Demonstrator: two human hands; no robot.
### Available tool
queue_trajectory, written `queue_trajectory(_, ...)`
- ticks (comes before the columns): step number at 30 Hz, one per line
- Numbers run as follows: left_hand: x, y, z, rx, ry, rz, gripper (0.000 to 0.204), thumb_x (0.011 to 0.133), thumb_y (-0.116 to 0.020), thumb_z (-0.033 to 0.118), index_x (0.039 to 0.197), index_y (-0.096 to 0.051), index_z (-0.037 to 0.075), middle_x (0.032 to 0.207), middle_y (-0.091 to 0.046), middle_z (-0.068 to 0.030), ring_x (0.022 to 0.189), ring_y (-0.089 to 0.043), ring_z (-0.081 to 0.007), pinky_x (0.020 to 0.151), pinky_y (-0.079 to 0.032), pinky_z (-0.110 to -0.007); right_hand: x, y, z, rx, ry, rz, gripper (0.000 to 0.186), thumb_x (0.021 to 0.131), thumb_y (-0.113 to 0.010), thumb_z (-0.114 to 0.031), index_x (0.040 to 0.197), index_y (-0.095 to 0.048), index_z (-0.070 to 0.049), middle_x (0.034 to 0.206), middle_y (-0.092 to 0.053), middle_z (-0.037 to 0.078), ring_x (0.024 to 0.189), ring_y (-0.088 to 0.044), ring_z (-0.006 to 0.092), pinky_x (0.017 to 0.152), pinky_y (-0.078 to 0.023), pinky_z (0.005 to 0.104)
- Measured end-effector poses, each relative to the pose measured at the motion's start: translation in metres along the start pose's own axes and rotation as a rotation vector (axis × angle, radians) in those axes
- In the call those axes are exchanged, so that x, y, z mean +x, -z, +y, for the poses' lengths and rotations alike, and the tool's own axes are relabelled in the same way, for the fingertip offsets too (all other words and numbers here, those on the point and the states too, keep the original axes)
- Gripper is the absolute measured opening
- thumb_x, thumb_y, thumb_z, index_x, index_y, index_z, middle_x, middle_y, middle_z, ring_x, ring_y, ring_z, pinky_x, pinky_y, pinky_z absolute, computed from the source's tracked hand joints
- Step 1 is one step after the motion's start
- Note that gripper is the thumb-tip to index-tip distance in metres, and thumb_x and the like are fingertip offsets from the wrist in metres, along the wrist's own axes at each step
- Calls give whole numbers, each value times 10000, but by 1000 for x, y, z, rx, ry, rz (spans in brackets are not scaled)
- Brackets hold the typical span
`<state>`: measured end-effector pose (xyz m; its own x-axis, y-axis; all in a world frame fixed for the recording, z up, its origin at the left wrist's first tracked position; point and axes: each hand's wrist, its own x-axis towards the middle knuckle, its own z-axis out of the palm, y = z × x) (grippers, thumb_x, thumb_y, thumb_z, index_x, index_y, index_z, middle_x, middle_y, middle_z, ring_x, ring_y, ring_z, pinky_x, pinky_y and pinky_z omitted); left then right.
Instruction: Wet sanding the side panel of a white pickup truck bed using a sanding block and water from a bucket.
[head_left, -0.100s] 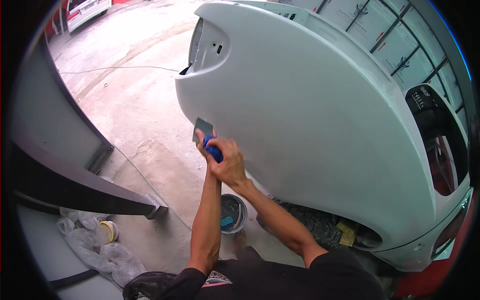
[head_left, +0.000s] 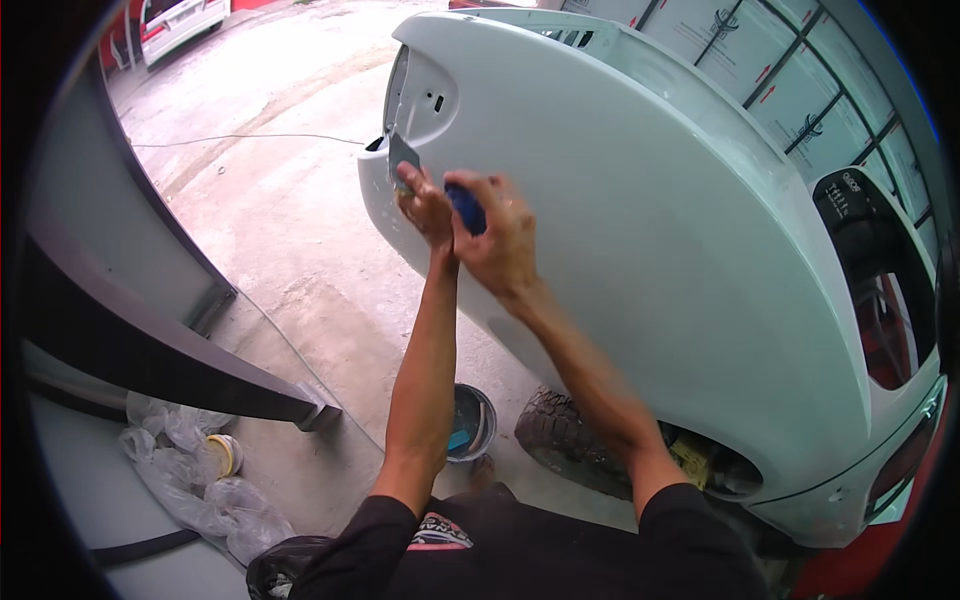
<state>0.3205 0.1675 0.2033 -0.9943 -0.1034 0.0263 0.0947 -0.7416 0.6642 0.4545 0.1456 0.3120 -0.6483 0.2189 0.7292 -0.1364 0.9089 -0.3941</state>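
My left hand (head_left: 427, 215) is closed on a thin grey sheet (head_left: 402, 150) that looks like sandpaper, held up near the lamp opening at the left end of a white car body panel (head_left: 640, 240). In my right hand (head_left: 503, 238), slightly blurred, a blue block (head_left: 466, 207) is gripped, perhaps a sanding sponge; its exact kind does not show. My wrists are close together, the right just beside the left. Both hands are in front of the panel; whether the sheet touches its surface I cannot tell.
A dark bucket (head_left: 487, 425) with water and a light-blue piece stands below my forearms, beside a tyre (head_left: 560, 445). At left are a dark post (head_left: 200, 345), crumpled clear plastic (head_left: 180, 480) and a white-yellow tape roll (head_left: 228, 455). A cable (head_left: 240, 136) crosses the floor.
Both hands have moved up toward the panel's lamp opening, carrying the grey sheet and blue block. My right hand has come apart from the left, to its right.
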Motion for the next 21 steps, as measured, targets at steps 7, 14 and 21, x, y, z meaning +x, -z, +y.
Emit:
queue_trajectory(7,-99,-95,82,1012,-844,-471,852,957,-566,251,1579,-53,-25,1613,-180,-284,1512,-152,-429,1212,-142,-584,193,60,-6,-430,397,-156,327,866,-734,-410,912,-719,-87,750,-719,148,686,-714,347,661,-569,434)
queue_trajectory(14,41,-122,138,1016,-803,-416,707,1061,-283,444,1582,-128,-9,1633,-204,-233,1540,-95,-380,1231,-36,-560,200,80,-4,-433,282,-2,224,821,-742,-303,971,-701,-141,885,-738,105,811,-707,333,737,-557,434)
queue_trajectory(21,-2,-105,125,1004,-1044,-739,697,1034,-372,451,1561,-240,15,1632,-239,-202,1540,-122,-364,1235,-44,-565,177,124,34,-600,415,80,273,844,-768,-311,1075,-677,-197,930,-707,46,927,-665,263,785,-559,401)
